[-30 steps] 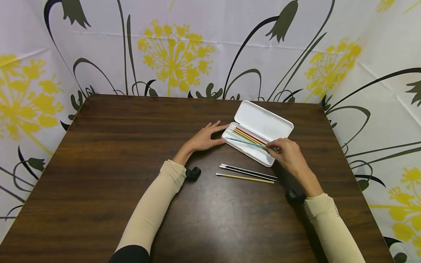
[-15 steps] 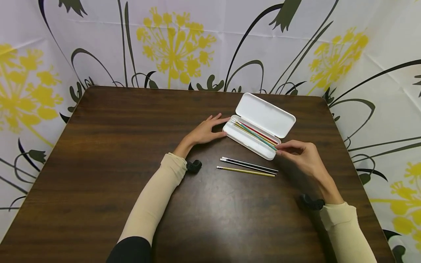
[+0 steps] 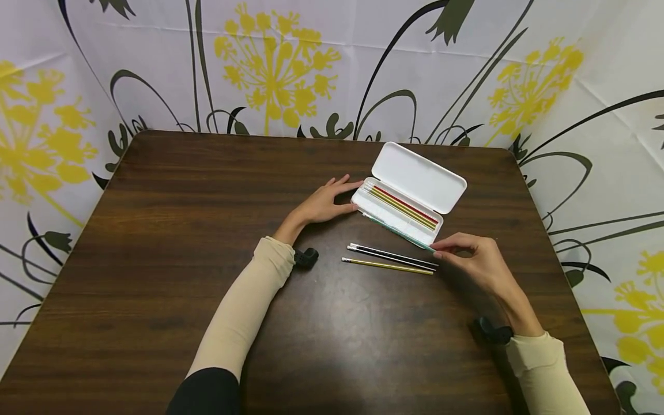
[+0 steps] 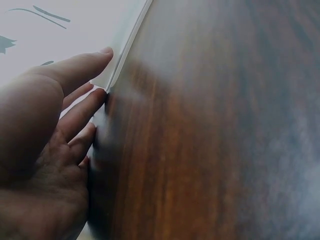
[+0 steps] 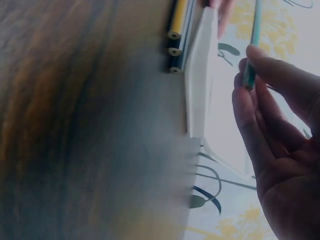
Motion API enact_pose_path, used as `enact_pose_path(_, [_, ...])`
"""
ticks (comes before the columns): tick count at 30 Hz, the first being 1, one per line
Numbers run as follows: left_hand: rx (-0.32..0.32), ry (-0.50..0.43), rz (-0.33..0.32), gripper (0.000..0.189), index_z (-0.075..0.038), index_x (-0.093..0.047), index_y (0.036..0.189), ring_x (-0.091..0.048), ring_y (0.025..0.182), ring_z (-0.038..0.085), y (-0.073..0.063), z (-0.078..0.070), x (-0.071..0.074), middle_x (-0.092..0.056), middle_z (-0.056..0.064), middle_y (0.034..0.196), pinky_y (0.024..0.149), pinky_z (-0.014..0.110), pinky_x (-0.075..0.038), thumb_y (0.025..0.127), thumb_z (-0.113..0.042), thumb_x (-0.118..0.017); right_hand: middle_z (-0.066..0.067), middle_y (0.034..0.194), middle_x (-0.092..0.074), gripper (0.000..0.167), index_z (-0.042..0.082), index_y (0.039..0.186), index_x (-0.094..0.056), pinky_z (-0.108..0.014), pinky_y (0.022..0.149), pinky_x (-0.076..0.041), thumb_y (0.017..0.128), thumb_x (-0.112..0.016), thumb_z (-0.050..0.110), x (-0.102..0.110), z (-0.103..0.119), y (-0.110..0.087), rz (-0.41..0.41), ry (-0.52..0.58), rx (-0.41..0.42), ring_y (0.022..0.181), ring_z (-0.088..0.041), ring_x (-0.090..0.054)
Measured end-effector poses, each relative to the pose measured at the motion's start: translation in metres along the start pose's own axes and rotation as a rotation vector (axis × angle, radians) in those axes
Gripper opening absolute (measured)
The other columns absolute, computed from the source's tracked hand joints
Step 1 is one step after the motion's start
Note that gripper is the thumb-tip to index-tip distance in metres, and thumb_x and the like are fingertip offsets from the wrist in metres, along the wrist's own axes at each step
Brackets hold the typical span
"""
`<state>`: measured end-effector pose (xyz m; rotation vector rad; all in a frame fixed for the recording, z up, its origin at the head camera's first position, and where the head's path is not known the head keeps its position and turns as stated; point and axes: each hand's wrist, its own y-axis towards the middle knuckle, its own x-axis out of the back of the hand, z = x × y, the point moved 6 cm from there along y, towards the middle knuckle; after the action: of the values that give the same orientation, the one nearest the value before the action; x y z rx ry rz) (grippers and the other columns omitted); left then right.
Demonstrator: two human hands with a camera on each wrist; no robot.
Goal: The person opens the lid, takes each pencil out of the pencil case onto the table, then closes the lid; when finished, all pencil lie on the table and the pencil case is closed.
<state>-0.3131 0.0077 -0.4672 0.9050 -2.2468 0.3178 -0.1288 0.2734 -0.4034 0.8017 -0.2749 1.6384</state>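
A white pencil case (image 3: 419,177) lies with its lid folded back on the table. Red and gold pencils (image 3: 403,206) lie side by side in its tray. My right hand (image 3: 479,262) pinches one end of a green pencil (image 3: 396,231) between thumb and fingertips; in the head view the pencil lines up with the case's front edge. In the right wrist view, the green pencil (image 5: 256,27) stands above the case's wall, apart from it. My left hand (image 3: 324,202) touches the left end of the case with fingers spread and straight.
In front of the case, two black pencils (image 3: 390,255) and a gold pencil (image 3: 386,266) lie on the brown wooden table (image 3: 197,242). White fabric (image 3: 373,63) with a flower print hangs along the table's far edge.
The green pencil has gone from over the case's tray to its front edge. My right hand has drawn back toward the right and nearer to me. The left hand keeps its place.
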Motion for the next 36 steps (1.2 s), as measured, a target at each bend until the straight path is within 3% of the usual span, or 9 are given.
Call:
enact_pose_path(4, [0.002, -0.002, -0.003, 0.064, -0.023, -0.038, 0.153, -0.012, 0.148, 0.023, 0.001, 0.001, 0.001, -0.027, 0.011, 0.158, 0.118, 0.044, -0.004, 0.096, -0.036, -0.064, 0.005, 0.094, -0.071, 0.02, 0.012, 0.097, -0.078, -0.02, 0.072, -0.053, 0.08, -0.08, 0.0, -0.01, -0.017, -0.001, 0.036, -0.028, 0.036, 0.081, -0.01, -0.067])
enact_pose_path(10, [0.006, 0.003, 0.012, 0.064, -0.023, -0.037, 0.154, -0.011, 0.148, 0.02, 0.0, 0.004, -0.004, -0.027, 0.011, 0.158, 0.117, 0.044, -0.003, 0.097, -0.036, -0.063, 0.008, 0.094, -0.071, 0.021, 0.012, 0.096, -0.078, -0.022, 0.073, -0.054, 0.078, -0.081, 0.001, -0.021, -0.019, -0.007, 0.075, -0.049, 0.051, 0.084, -0.008, -0.067])
enact_pose_path(21, [0.035, 0.015, 0.007, 0.065, -0.028, -0.037, 0.153, -0.008, 0.148, 0.027, -0.001, 0.004, -0.001, -0.023, 0.012, 0.159, 0.117, 0.046, -0.004, 0.096, -0.039, -0.064, 0.009, 0.091, -0.071, 0.021, 0.013, 0.094, -0.079, -0.022, 0.068, -0.053, 0.078, -0.081, 0.001, -0.026, -0.022, -0.007, 0.073, -0.107, 0.059, 0.078, -0.007, -0.065])
enact_pose_path(28, [0.026, 0.012, 0.006, 0.064, -0.026, -0.037, 0.153, -0.011, 0.148, 0.024, -0.001, 0.003, -0.001, -0.026, 0.011, 0.159, 0.117, 0.045, -0.004, 0.096, -0.037, -0.064, 0.009, 0.09, -0.069, 0.021, 0.013, 0.094, -0.079, -0.027, 0.068, -0.051, 0.078, -0.082, 0.001, -0.029, -0.023, -0.005, 0.055, -0.178, 0.074, 0.079, -0.008, -0.062])
enact_pose_path(36, [0.02, 0.016, 0.004, 0.064, -0.025, -0.037, 0.153, -0.013, 0.148, 0.02, 0.0, 0.002, 0.0, -0.03, 0.009, 0.157, 0.118, 0.043, -0.004, 0.096, -0.037, -0.063, 0.006, 0.092, -0.067, 0.024, 0.012, 0.098, -0.079, -0.031, 0.066, -0.049, 0.078, -0.08, -0.002, -0.032, -0.024, -0.005, 0.087, -0.17, 0.064, 0.077, -0.008, -0.06])
